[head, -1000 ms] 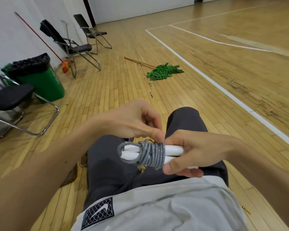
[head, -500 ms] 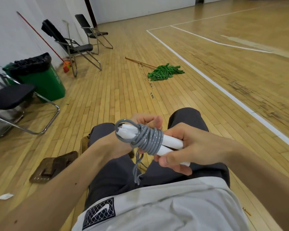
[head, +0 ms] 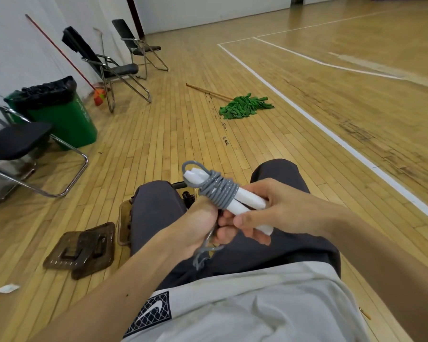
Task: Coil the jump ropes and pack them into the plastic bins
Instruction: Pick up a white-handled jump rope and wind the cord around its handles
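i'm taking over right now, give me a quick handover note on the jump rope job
Right hand: grips the two white handles.
Left hand: grips the loose tail under the bundle.
Grey rope: wound several turns round the handles, tail dangling.
Brown bin: on the floor by the left knee, partly hidden; lids beside it.
Left to do: secure the tail, put the bundle in the bin.

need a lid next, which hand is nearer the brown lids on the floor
Left. The left hand, holding the tail of the jump rope, is on the side of the lap toward the brown lids. The right hand, gripping the white handles, sits beyond it, farther away.
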### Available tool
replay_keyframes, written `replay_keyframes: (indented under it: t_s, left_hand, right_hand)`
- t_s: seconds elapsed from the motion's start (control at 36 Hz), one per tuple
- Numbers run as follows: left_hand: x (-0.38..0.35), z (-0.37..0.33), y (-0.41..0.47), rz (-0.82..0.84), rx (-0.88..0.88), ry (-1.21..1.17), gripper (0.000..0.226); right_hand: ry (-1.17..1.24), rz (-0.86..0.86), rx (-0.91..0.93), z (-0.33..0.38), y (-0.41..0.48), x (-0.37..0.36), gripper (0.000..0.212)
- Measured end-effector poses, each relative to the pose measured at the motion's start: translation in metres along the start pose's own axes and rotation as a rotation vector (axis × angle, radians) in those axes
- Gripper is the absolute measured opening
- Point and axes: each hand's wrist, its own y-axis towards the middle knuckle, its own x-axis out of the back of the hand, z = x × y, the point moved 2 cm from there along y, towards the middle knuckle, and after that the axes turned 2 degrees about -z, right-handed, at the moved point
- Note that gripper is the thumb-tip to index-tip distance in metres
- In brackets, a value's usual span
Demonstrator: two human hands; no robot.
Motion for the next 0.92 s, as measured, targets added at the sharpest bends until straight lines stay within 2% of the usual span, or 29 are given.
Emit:
replay_keyframes:
  t_s: [0.08,0.31,0.42,0.5,0.58,0.78,0.89,0.92]
  left_hand:
    - [0.001,0.005,0.001,0.009,0.050,0.048,0.044]
    - [0.000,0.008,-0.001,0.025,0.155,-0.079,0.043]
    - [0.000,0.009,-0.003,0.046,0.166,-0.096,0.039]
    - [-0.002,0.014,-0.005,0.070,0.125,-0.119,0.034]
    - [0.001,0.018,-0.003,0.043,0.103,-0.061,0.035]
    - [-0.003,0.015,-0.001,-0.108,-0.005,0.377,0.042]
    - [0.000,0.002,-0.007,-0.128,-0.158,0.704,0.061]
    - [0.001,-0.001,-0.009,-0.132,-0.208,0.805,0.058]
  right_hand:
    - [-0.006,-0.004,-0.028,-0.008,0.002,0.002,0.014]
    - [-0.030,-0.139,-0.057,-0.028,0.010,0.008,0.018]
    - [-0.021,-0.242,-0.015,-0.033,0.013,0.009,0.010]
    - [0.026,-0.416,-0.015,-0.038,0.017,0.021,0.010]
    - [-0.005,-0.436,-0.054,-0.048,0.017,0.030,0.011]
    - [-0.076,-0.457,-0.107,-0.060,0.020,0.032,0.008]
    - [-0.108,-0.473,-0.111,-0.060,0.021,0.035,0.009]
    - [-0.116,-0.478,-0.113,-0.060,0.020,0.036,0.010]
